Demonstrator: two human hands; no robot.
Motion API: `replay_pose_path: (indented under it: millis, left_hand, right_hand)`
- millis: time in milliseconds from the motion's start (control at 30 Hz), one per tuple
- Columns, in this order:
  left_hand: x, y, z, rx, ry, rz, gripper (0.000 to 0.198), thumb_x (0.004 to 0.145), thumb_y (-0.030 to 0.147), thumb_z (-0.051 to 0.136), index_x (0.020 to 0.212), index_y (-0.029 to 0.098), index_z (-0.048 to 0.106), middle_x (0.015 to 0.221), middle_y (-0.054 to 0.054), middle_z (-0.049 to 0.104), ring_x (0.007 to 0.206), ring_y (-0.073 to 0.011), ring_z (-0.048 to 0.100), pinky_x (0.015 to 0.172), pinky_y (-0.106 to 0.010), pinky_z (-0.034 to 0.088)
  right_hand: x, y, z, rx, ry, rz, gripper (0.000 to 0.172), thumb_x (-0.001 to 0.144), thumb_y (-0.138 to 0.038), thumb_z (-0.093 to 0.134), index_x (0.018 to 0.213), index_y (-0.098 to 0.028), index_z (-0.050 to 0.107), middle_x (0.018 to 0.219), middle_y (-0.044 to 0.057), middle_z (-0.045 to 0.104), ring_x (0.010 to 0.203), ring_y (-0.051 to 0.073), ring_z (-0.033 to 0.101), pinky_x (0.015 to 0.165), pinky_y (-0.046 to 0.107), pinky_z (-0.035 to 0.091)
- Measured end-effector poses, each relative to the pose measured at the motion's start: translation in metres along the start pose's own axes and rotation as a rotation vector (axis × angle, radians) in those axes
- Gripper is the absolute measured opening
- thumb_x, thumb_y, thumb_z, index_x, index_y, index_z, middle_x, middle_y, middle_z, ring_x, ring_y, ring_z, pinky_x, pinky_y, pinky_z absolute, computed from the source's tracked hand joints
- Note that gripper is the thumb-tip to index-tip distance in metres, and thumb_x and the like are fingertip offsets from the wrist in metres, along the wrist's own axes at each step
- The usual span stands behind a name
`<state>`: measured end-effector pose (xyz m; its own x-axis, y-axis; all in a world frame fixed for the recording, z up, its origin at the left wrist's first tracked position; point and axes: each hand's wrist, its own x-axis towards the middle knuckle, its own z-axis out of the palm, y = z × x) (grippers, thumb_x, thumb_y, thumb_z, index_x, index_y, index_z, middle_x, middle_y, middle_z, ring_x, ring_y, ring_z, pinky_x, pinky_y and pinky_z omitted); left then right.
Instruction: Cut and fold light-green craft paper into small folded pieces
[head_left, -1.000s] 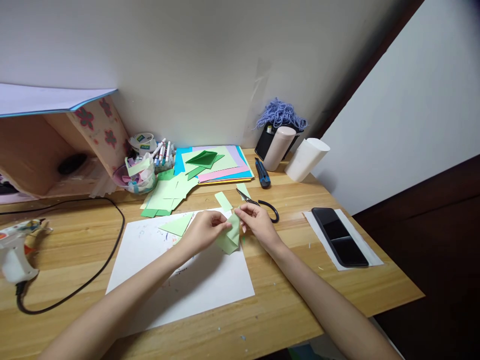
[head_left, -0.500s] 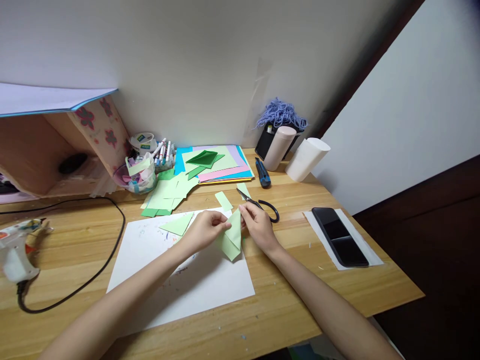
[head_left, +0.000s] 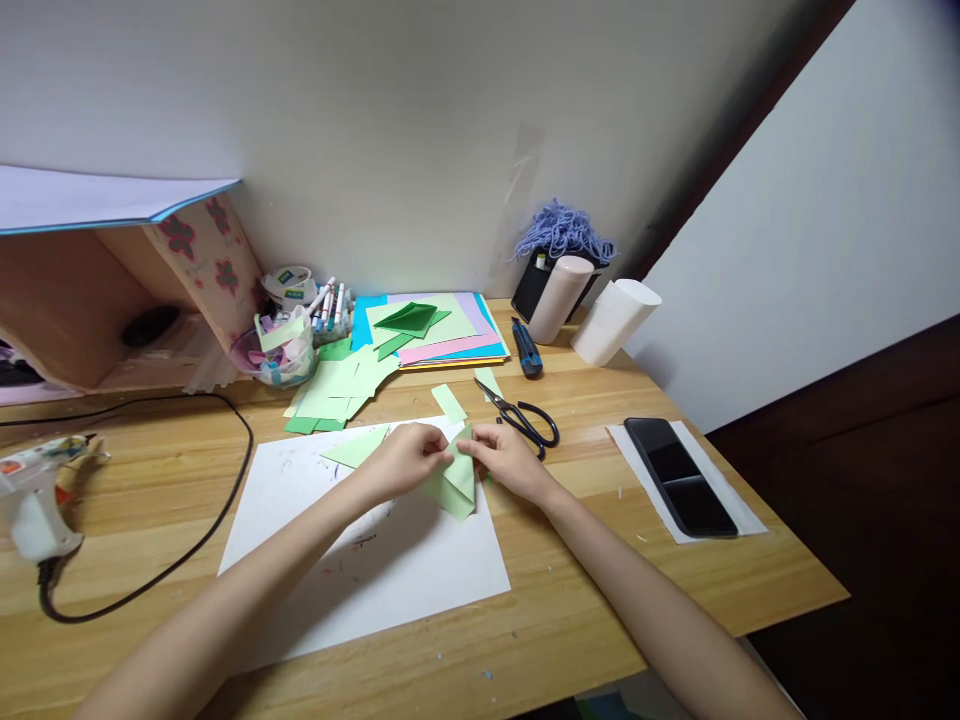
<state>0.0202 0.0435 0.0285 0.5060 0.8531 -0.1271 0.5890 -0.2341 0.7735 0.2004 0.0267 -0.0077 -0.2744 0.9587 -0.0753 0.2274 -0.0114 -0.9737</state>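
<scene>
Between both hands is a folded piece of light green paper (head_left: 456,486), held just above a white sheet (head_left: 420,590) with coloured marks on it. My left hand (head_left: 409,460) pinches the paper's left upper edge between thumb and fingers. From the other side, my right hand (head_left: 510,460) grips the upper right edge, its thumb lying across the front. A light green paper triangle (head_left: 352,447) rests on the white sheet, partly behind my left hand. Just beyond my right hand lie black-handled scissors (head_left: 529,420) and a small green paper strip (head_left: 448,402).
Coloured paper (head_left: 450,345) is stacked by the wall, with green pieces (head_left: 337,390) beside it. A blue cutter (head_left: 527,350) and white rolls (head_left: 616,320) stand back right. A phone (head_left: 679,475) lies right. At left are a glue gun (head_left: 37,505), its cord and a cardboard box (head_left: 202,270).
My right hand has slid slightly left and down along the paper, its thumb now over the front. The folded paper has shifted a little left, and more of the scissors shows.
</scene>
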Motion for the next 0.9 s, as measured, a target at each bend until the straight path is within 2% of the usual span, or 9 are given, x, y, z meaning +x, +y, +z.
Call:
replay_pose_path:
  millis: [67, 200, 367, 533, 667, 767, 833, 900]
  left_hand:
    - [-0.002, 0.002, -0.004, 0.015, -0.009, 0.031, 0.021, 0.075, 0.034, 0.05, 0.071, 0.016, 0.06, 0.072, -0.004, 0.063, 0.064, -0.0161, 0.054, 0.055, -0.024, 0.037]
    - [-0.005, 0.008, -0.004, -0.038, 0.064, 0.088, 0.019, 0.078, 0.033, 0.049, 0.086, 0.018, 0.059, 0.086, -0.006, 0.065, 0.078, -0.0179, 0.058, 0.065, -0.026, 0.042]
    - [-0.003, 0.01, 0.005, -0.057, 0.162, 0.113, 0.015, 0.078, 0.028, 0.05, 0.071, 0.017, 0.058, 0.071, -0.004, 0.064, 0.066, -0.0154, 0.057, 0.061, -0.025, 0.042]
    - [0.003, 0.007, 0.0, -0.152, 0.339, 0.084, 0.017, 0.077, 0.03, 0.051, 0.066, 0.017, 0.054, 0.067, -0.002, 0.06, 0.064, -0.014, 0.055, 0.06, -0.025, 0.042]
    - [0.009, -0.002, -0.011, -0.192, 0.44, -0.009, 0.02, 0.076, 0.036, 0.052, 0.069, 0.017, 0.053, 0.069, -0.002, 0.06, 0.063, -0.0138, 0.054, 0.058, -0.024, 0.041]
    - [0.013, -0.012, -0.017, -0.148, 0.496, -0.022, 0.022, 0.078, 0.039, 0.049, 0.073, 0.017, 0.053, 0.073, -0.002, 0.061, 0.065, -0.0141, 0.055, 0.058, -0.024, 0.04]
    - [0.015, -0.018, -0.019, -0.123, 0.494, -0.035, 0.023, 0.078, 0.04, 0.047, 0.074, 0.018, 0.053, 0.073, -0.002, 0.062, 0.065, -0.0145, 0.056, 0.057, -0.024, 0.04]
    - [0.015, -0.02, -0.02, -0.112, 0.437, -0.053, 0.025, 0.079, 0.041, 0.045, 0.075, 0.018, 0.053, 0.071, -0.002, 0.062, 0.065, -0.0152, 0.057, 0.058, -0.025, 0.041]
  right_hand:
    - [-0.001, 0.001, 0.003, -0.054, 0.001, -0.012, 0.036, 0.076, -0.045, 0.055, 0.055, -0.017, 0.044, 0.053, -0.003, 0.043, 0.051, 0.01, 0.042, 0.047, 0.021, 0.032]
    - [-0.005, -0.001, 0.008, -0.128, -0.004, -0.042, 0.035, 0.078, -0.043, 0.052, 0.055, -0.017, 0.047, 0.053, -0.003, 0.041, 0.052, 0.01, 0.038, 0.047, 0.021, 0.029]
    - [-0.007, -0.006, 0.014, -0.11, -0.039, -0.042, 0.025, 0.078, -0.037, 0.052, 0.069, -0.015, 0.06, 0.06, -0.002, 0.048, 0.056, 0.01, 0.041, 0.051, 0.021, 0.03]
    - [-0.008, -0.009, 0.014, -0.137, 0.007, -0.052, 0.035, 0.08, -0.04, 0.05, 0.056, -0.014, 0.051, 0.053, -0.004, 0.039, 0.052, 0.008, 0.036, 0.049, 0.021, 0.028]
    - [-0.008, -0.012, 0.01, -0.111, 0.022, -0.066, 0.032, 0.081, -0.038, 0.049, 0.059, -0.015, 0.052, 0.056, -0.003, 0.044, 0.055, 0.009, 0.04, 0.051, 0.021, 0.031]
    - [-0.006, -0.012, 0.008, -0.036, 0.046, -0.043, 0.032, 0.08, -0.04, 0.05, 0.06, -0.015, 0.054, 0.056, -0.002, 0.046, 0.055, 0.01, 0.044, 0.05, 0.021, 0.036]
    - [-0.004, -0.01, 0.005, 0.054, 0.065, -0.011, 0.032, 0.078, -0.043, 0.052, 0.063, -0.016, 0.057, 0.06, -0.001, 0.049, 0.057, 0.012, 0.047, 0.05, 0.023, 0.042]
    - [-0.002, -0.007, 0.002, 0.127, 0.108, 0.024, 0.032, 0.076, -0.045, 0.053, 0.069, -0.016, 0.06, 0.066, 0.001, 0.054, 0.061, 0.015, 0.051, 0.051, 0.026, 0.047]
